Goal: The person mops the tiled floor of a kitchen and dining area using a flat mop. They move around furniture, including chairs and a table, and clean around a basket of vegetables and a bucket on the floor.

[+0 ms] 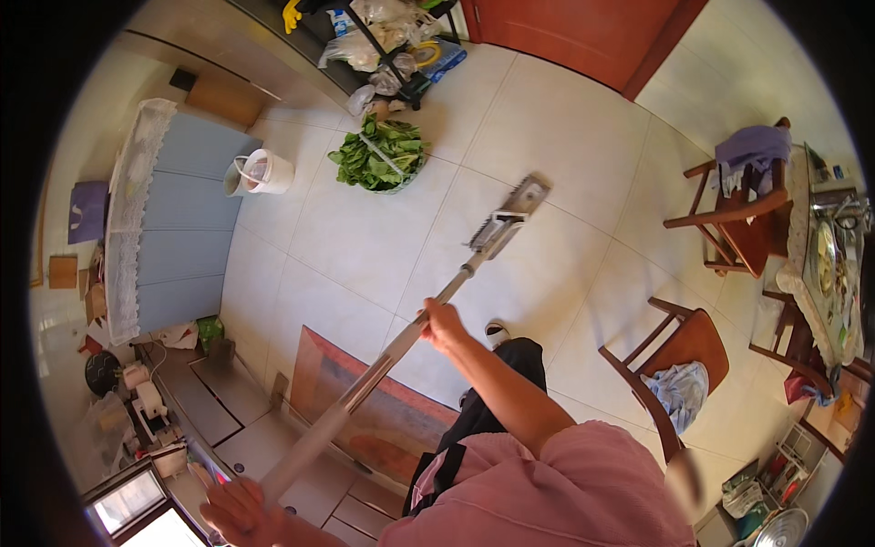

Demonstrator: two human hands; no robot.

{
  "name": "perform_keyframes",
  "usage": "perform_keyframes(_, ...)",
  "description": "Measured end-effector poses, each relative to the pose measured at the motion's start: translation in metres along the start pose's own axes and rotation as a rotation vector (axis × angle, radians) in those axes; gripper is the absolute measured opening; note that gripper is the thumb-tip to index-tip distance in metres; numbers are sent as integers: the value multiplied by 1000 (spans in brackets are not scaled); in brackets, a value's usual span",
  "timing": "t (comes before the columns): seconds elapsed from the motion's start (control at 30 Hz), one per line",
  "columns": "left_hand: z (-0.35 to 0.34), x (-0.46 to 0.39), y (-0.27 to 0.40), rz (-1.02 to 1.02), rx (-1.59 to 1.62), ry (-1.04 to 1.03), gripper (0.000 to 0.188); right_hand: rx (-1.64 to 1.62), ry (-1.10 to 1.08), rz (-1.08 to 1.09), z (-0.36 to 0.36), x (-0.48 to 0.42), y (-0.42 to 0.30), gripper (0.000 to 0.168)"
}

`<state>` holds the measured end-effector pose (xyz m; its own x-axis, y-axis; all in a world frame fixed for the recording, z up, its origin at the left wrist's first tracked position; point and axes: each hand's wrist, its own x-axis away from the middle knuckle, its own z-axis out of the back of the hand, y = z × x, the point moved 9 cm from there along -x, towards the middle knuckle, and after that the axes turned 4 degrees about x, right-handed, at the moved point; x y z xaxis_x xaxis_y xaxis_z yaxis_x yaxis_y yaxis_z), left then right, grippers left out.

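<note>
A flat mop with a long pole (372, 378) slants across the view from lower left to upper right. Its flat, fringe-edged head (528, 198) rests on the pale tiled floor (533, 123). My right hand (443, 325) is wrapped around the lower part of the pole, below the middle of the view. At the bottom left, my left hand (239, 511) closes around the pole's upper end and looks slightly blurred. My shoe (497, 334) shows on the tiles beside a dark trouser leg.
Leafy greens (383, 154) fill a basket beyond the mop head, left of it. White bucket (273, 171) stands by a blue-panelled cabinet (184, 184). Wooden chairs (683, 342) and a cluttered table (800, 267) line the right. Floor mat (362, 403) lies along the counter. Red door (567, 34) stands behind.
</note>
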<state>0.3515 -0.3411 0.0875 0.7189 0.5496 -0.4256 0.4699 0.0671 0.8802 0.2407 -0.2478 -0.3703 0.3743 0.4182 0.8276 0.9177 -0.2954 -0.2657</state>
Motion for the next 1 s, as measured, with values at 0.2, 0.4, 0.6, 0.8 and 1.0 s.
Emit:
perform_keyframes(0.2,-42,-14,-42,109,153,-186,17,-263,33,187,87,28,-36,17)
perform_keyframes(0.4,-64,34,-6,207,190,-443,22,-414,51,190,130,80,36,13)
perform_keyframes(0.6,4,103,30,255,283,-297,25,-368,33,149,151,122,134,18)
perform_keyframes(0.8,81,182,153,175,279,-400,27,-209,-225,-73,88,143,252,21)
perform_keyframes(1.0,135,255,206,-204,-365,74,20,-313,-83,-109,-6,142,271,12)
